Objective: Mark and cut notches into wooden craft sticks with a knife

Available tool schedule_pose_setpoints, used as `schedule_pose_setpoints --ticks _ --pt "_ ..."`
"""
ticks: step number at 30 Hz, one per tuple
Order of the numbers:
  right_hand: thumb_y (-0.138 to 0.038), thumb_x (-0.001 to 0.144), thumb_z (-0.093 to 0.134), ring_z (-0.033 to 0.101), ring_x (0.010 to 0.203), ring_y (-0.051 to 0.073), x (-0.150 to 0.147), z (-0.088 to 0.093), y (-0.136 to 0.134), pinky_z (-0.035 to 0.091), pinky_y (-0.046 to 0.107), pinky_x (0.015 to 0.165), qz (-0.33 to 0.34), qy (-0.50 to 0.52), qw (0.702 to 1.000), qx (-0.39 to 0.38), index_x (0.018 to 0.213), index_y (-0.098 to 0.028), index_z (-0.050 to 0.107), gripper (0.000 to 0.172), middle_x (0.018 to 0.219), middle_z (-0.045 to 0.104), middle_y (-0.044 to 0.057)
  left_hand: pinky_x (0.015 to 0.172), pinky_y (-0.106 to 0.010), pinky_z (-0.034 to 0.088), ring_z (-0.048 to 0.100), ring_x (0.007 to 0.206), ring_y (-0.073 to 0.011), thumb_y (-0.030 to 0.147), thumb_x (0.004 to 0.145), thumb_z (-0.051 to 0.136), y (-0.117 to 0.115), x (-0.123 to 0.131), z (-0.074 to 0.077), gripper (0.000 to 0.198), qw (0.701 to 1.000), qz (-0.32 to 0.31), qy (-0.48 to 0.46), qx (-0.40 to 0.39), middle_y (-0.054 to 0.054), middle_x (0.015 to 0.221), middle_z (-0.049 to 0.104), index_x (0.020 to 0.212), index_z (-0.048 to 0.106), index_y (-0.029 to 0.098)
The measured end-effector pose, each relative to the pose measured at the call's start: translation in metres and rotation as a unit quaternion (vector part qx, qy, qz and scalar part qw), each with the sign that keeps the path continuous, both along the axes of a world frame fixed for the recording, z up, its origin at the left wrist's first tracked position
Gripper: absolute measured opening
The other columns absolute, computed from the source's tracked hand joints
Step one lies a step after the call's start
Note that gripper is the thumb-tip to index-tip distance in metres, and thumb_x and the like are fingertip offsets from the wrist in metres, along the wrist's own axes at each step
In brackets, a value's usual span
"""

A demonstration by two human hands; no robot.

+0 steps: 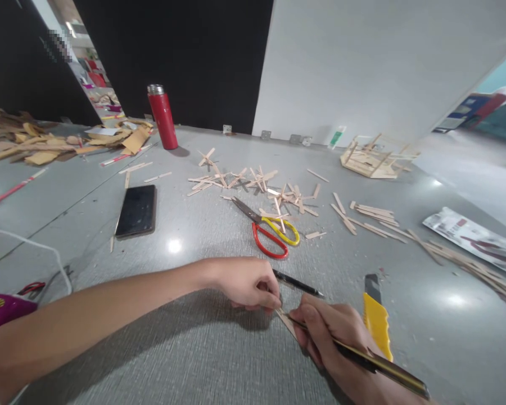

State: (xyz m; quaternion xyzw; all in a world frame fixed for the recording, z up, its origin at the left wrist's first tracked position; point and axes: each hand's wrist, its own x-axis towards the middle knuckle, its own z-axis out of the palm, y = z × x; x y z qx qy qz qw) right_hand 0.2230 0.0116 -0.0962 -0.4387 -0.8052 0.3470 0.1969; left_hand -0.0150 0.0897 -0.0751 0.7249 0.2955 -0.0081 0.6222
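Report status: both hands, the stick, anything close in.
Left hand pinching stick. Right hand holding gold pen, tip at stick. Black pen close ahead, yellow tool by right hand; neither between hands and stick.

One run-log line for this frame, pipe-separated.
left hand: pinching wooden stick | right hand: gripping gold-and-black pen, tip at stick | nearby: black pen, scissors, yellow utility knife

A red bottle [163, 121] stands in the upper left, near cardboard scraps [54, 145]. A phone [137, 210] lies left of centre, a packet [472, 239] at far right.
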Motion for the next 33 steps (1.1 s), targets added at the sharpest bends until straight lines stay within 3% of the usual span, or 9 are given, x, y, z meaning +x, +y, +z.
schedule_pose_setpoints --ticks 8,16,33 --pt "-0.033 0.116 0.034 0.046 0.043 0.008 0.0014 -0.0030 -0.0011 0.035 0.024 0.047 0.031 0.011 0.998 0.057 0.076 -0.023 0.052 0.045 0.053 0.047 -0.007 0.043 -0.020 0.040 0.047 0.040 -0.0085 0.027 0.094 0.058 -0.0009 0.0006 0.0006 0.024 1.000 0.001 0.003 -0.001 0.006 0.053 0.052 0.072 0.060 0.020" --pt "-0.035 0.116 0.032 0.045 0.044 0.008 0.0035 -0.0017 0.0010 0.036 0.025 0.051 0.023 -0.014 0.999 0.022 0.076 -0.023 0.051 0.046 0.055 0.045 -0.008 0.044 -0.020 0.039 0.047 0.040 -0.0079 0.027 0.095 0.058 -0.0011 0.0009 -0.0005 0.025 1.000 0.002 -0.001 -0.003 0.006 0.053 0.052 0.071 0.060 0.020" --pt "-0.034 0.115 0.033 0.046 0.049 0.009 0.0034 -0.0016 0.0013 0.036 0.027 0.056 0.046 -0.028 0.997 0.060 0.077 -0.024 0.049 0.043 0.059 0.046 -0.007 0.044 -0.021 0.039 0.048 0.039 -0.0084 0.027 0.096 0.058 -0.0002 0.0000 0.0002 0.026 1.000 -0.005 -0.011 -0.002 0.006 0.053 0.052 0.072 0.060 0.020"
